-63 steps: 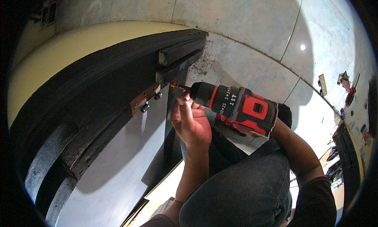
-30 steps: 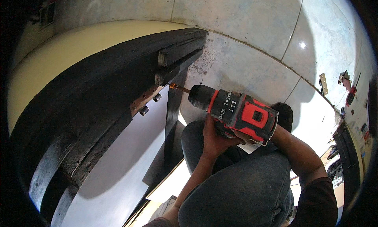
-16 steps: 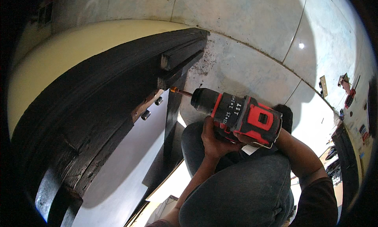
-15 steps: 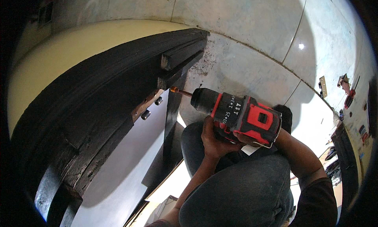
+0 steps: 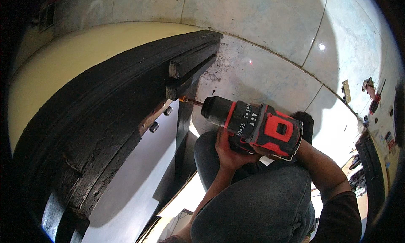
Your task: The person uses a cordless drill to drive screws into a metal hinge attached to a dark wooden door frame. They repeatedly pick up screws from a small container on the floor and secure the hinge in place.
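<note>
A red and black cordless drill (image 5: 253,125) lies almost level above my bent knees, its chuck pointing left. From the chuck sticks a thin bit (image 5: 195,101) with an orange tip (image 5: 183,98), close to the edge of a dark wooden frame (image 5: 105,103); whether they touch I cannot tell. My left hand (image 5: 230,152) is closed on the drill's underside below the chuck. My right hand (image 5: 265,151) grips the handle, mostly hidden under the drill body. Beside the bit, a metal plate (image 5: 147,120) on the frame carries two shiny round metal pieces (image 5: 168,111).
A pale door panel (image 5: 130,184) stands below the frame, with a yellow wall (image 5: 46,78) beyond it. Pale floor tiles (image 5: 253,15) stretch away. To the right lie a hinge-like brass plate (image 5: 346,91), a red-handled screwdriver (image 5: 375,103) and small parts.
The drill has shifted slightly left and down relative to my view, with both hands still on it. A small reddish light spot now shows on the floor.
</note>
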`<act>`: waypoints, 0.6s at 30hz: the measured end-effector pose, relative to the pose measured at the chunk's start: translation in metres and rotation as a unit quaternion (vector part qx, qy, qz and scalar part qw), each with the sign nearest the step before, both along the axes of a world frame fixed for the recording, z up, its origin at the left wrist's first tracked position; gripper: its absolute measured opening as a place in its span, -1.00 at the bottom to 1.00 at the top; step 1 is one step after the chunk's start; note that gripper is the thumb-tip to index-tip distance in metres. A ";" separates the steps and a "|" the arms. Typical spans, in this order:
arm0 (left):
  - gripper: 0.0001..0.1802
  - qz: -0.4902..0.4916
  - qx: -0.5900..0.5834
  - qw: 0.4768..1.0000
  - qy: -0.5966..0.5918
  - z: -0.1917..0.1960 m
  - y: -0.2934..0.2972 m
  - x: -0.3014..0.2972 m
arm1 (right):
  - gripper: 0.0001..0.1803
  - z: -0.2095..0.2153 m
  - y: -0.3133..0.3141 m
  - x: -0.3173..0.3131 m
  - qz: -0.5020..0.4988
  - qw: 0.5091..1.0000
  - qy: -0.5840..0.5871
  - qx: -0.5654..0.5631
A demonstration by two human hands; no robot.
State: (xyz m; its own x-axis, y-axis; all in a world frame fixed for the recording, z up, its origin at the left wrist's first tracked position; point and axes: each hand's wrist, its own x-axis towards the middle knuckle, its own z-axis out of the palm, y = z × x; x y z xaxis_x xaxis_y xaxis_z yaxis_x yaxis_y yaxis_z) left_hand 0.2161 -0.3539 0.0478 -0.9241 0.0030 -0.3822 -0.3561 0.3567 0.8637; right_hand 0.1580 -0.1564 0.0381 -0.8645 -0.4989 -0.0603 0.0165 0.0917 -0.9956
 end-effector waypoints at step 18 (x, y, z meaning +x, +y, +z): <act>0.13 -0.098 0.027 0.990 -0.093 0.002 -0.014 0.003 | -0.41 -0.008 -0.007 -0.008 0.028 0.997 -0.017 -0.074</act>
